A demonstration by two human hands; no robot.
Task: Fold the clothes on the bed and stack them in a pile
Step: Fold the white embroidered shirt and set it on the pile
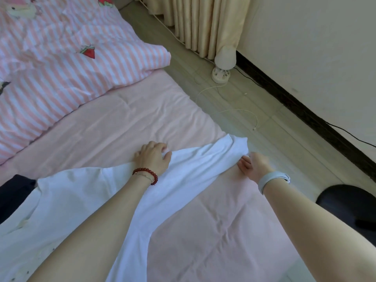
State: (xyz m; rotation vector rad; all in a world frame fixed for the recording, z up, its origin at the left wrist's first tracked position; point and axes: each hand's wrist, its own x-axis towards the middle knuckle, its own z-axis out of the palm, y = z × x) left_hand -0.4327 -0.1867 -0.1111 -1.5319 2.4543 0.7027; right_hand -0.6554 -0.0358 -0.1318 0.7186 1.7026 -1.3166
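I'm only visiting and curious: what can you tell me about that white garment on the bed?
The white garment looks like thin, soft cotton, plain apart from small dark specks near its lower left. It lies spread over the pink sheet, one long sleeve stretched toward the bed's edge. The left hand grips the sleeve midway; the right hand pinches its end.

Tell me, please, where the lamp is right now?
The lamp stands on the floor right of the bed, at the curtain's foot.

Bright, soft daylight, even throughout. Faint shadows only, under forearms toward 6 o'clock. White garment (183,165) nearly blown out. Slight softness overall; wide-angle bending of skirting (305,110) toward 3 o'clock.
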